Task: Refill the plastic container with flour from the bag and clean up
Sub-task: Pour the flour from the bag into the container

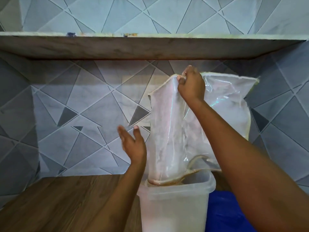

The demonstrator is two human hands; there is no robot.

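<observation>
A clear plastic bag [168,131], dusted white inside, hangs upside down with its mouth inside the translucent plastic container [175,208]. The container stands on the wooden counter and looks white with flour in its lower part. My right hand [190,84] pinches the bag's upper edge and holds it up. My left hand [132,141] is open, fingers straight, just left of the bag's side; it is blurred, and contact with the bag cannot be told.
A wooden counter [66,201] spreads to the left of the container. A blue thing [224,213] lies to the container's right. A thick shelf [150,46] runs overhead, close above the bag. Patterned wall tiles [83,106] stand behind.
</observation>
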